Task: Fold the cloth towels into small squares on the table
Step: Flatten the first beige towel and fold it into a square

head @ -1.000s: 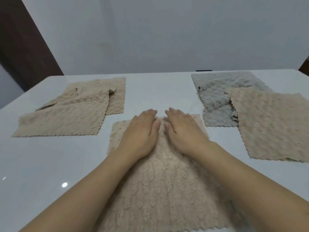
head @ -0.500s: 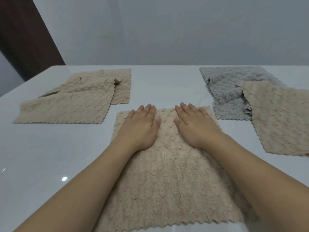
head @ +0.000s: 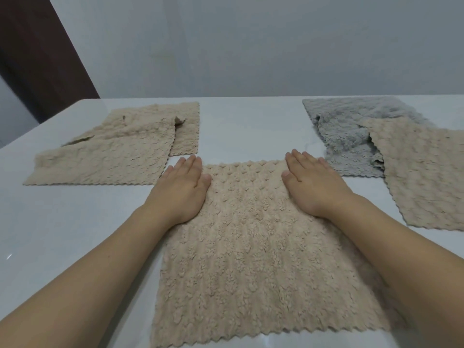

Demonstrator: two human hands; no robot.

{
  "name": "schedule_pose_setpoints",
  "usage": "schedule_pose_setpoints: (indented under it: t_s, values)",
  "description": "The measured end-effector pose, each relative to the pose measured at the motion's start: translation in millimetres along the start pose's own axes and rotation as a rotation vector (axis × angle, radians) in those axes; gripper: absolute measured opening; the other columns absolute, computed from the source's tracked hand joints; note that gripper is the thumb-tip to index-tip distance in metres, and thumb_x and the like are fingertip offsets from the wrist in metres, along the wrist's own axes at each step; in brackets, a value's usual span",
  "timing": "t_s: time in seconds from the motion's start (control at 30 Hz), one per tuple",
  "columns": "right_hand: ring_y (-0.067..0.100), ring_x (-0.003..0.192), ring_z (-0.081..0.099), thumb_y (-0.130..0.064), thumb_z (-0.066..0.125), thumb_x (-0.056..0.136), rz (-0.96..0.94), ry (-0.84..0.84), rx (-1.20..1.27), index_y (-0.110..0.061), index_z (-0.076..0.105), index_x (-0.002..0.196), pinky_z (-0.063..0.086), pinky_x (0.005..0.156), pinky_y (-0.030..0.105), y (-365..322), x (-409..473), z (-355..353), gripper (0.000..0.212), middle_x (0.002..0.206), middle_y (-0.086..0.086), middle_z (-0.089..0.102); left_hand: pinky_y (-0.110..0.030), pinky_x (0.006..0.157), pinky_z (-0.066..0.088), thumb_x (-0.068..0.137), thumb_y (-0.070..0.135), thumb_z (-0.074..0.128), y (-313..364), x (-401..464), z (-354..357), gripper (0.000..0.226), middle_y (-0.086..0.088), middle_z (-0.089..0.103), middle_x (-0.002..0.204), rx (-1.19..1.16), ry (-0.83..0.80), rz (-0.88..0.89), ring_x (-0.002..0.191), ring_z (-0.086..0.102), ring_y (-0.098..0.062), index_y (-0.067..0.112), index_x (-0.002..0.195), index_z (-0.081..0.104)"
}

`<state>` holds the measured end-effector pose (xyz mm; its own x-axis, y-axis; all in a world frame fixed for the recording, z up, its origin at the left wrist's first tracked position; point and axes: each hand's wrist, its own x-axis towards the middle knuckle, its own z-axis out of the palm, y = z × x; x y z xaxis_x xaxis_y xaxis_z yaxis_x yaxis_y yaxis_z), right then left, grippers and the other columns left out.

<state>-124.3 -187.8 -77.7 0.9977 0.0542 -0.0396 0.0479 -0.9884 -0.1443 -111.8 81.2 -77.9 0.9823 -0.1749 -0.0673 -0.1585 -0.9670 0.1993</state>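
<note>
Left to right, I see on the white glossy table [head: 238, 126]: a rumpled beige fleece towel pile [head: 113, 151] near the far-left corner; my left hand [head: 180, 187], fingers straight and flat, pressing the far-left corner of the flat beige fleece towel [head: 251, 247] at the near edge; my right hand [head: 311, 182], likewise flat, on its far-right corner; a grey fleece towel [head: 346, 136] under another beige towel [head: 426, 172] at the right edge.

White glossy table [head: 241, 126] w/ small light glints near left edge, plain grey wall [head: 251, 46] behind — dark brown panel [head: 37, 59] far left bkgd
</note>
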Motion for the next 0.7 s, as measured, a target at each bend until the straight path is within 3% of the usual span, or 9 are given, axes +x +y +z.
schedule_pose_setpoints:
  t_s: [0.07, 0.17, 0.27, 0.37, 0.7]
  values:
    - [0.016, 0.149, -0.003, -0.038, 0.013, 0.102, 0.017, -0.008, -0.008, -0.016, 0.005, 0.155, -0.004, 0.12, 0.037, -4, -2, -2, 0.058, 0.162, 0.0, -0.003, -0.039, 0.123, -0.005, 0.105, 0.044, 0.013, 5, -2, -4, 0.062, -0.001, 0.0, 0.167, 0.044, 0.004, -0.009, 0.153, -0.005, -0.018, 0.013, 0.159, 0.006]
    - [0.019, 0.148, -0.008, -0.035, 0.015, 0.102, 0.023, 0.074, 0.029, -0.011, 0.004, 0.155, -0.007, 0.119, 0.037, -10, -16, -18, 0.058, 0.162, 0.006, -0.008, -0.042, 0.123, -0.007, 0.106, 0.04, 0.012, 23, -18, -16, 0.062, -0.007, 0.003, 0.166, 0.026, 0.141, -0.04, 0.153, -0.004, -0.021, 0.007, 0.158, 0.008]
    - [0.014, 0.148, -0.007, -0.035, 0.017, 0.104, -0.101, 0.105, 0.105, -0.013, 0.001, 0.155, -0.005, 0.12, 0.034, -23, -46, -31, 0.058, 0.162, 0.002, -0.007, -0.04, 0.123, -0.007, 0.106, 0.039, 0.015, 67, -48, -17, 0.061, -0.006, 0.001, 0.166, -0.09, 0.161, 0.061, 0.153, -0.006, -0.02, 0.008, 0.158, 0.007]
    - [0.015, 0.149, -0.002, -0.034, 0.02, 0.104, -0.149, 0.038, 0.126, -0.011, 0.004, 0.155, 0.0, 0.12, 0.034, -38, -68, -17, 0.058, 0.162, 0.005, -0.001, -0.041, 0.123, -0.005, 0.106, 0.037, 0.018, 99, -68, 5, 0.061, -0.009, 0.0, 0.166, -0.046, 0.123, 0.149, 0.153, -0.004, -0.023, 0.006, 0.157, 0.006]
    - [0.011, 0.148, -0.008, -0.04, 0.011, 0.103, -0.103, -0.03, -0.004, -0.022, 0.0, 0.155, -0.004, 0.12, 0.035, -18, -81, -2, 0.057, 0.162, -0.004, -0.008, -0.035, 0.123, -0.005, 0.105, 0.043, 0.013, 59, -78, 15, 0.061, 0.003, -0.004, 0.166, 0.029, 0.029, 0.113, 0.152, -0.006, -0.013, 0.018, 0.159, 0.001]
